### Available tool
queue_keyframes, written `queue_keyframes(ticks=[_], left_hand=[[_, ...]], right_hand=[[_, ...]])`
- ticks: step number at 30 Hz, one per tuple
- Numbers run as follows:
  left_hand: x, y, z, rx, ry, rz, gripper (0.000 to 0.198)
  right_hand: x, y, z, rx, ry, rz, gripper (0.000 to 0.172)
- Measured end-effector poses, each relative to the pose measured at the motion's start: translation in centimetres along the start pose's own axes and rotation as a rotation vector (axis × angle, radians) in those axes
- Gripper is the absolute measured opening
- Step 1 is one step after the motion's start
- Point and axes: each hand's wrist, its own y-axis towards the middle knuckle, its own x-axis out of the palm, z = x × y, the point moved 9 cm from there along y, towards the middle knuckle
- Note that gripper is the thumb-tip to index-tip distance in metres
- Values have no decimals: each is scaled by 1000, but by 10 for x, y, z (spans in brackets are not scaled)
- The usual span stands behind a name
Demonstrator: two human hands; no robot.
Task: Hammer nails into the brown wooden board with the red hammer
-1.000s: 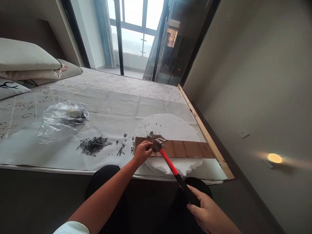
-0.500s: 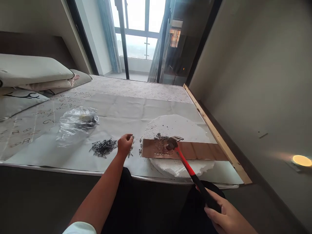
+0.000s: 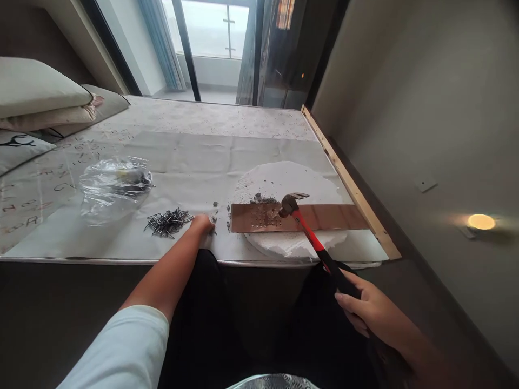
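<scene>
My right hand [image 3: 360,305] is closed round the black grip of a claw hammer [image 3: 308,229] with a red and black handle. The hammer's head is over a brown strip of board [image 3: 328,217], just right of a patch pitted with small holes and bright specks. Under the strip lies a round white foam slab [image 3: 300,175]. My left hand [image 3: 203,222] is low on the sheet, between the nail pile [image 3: 167,222] and the strip's left end. Its fingers are bent down and together beside a few loose nails; what they pinch, if anything, is hidden.
A clear plastic bag [image 3: 115,186] with dark contents lies at the left on a pale sheet [image 3: 194,162] spread over a mattress. Pillows [image 3: 38,89] are stacked at the far left. A wooden rail [image 3: 351,186] runs along the right edge beside the wall. Grey crumbs lie behind the strip.
The view has tilted down, so the bed appears higher. My left hand has turned its fingers downward and come closer to the loose nails. The hammer's head has shifted slightly right along the strip.
</scene>
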Motion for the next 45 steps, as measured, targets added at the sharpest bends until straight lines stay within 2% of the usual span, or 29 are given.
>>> queue_keyframes(ticks=[2, 4, 7, 11, 13, 16, 19, 23, 27, 31, 36, 38, 41, 45], left_hand=[[8, 4, -11, -88, 9, -61, 22], [8, 3, -17, -136, -19, -87, 20], [-6, -7, -7, -105, -152, -23, 21], [-41, -38, 48, 161, -653, 239, 24], [-41, -57, 83, 284, -776, 235, 24], [-24, -83, 130, 388, -792, 177, 20], [-1, -104, 170, 553, -665, 136, 18], [22, -121, 198, 789, -454, 151, 17], [28, -126, 204, 906, -273, 215, 13], [25, -127, 204, 945, -205, 254, 11], [27, -125, 204, 947, -202, 218, 14], [28, -123, 203, 912, -229, 203, 13], [30, -116, 196, 778, -315, 170, 13], [40, -107, 185, 611, -415, 54, 9]], right_hand=[[-4, -3, 1, 28, 6, 8, 69], [-7, -5, 4, 67, 3, 8, 68], [-9, -6, 8, 98, -14, -4, 67], [-8, -5, 5, 79, 5, -3, 67], [-6, -4, 3, 70, 25, -11, 70], [-5, -4, 2, 67, 22, -15, 73], [-6, -3, 3, 61, 8, -1, 74], [-6, -3, 5, 45, 30, -3, 75], [-5, -2, 5, 43, 38, -2, 77], [-3, -2, 4, 48, 42, -36, 79], [-2, -1, 7, 61, 14, -47, 76], [-1, 0, 8, 55, 17, -59, 74], [1, 1, 9, 61, 29, -66, 76], [1, 1, 9, 67, 31, -42, 78]])
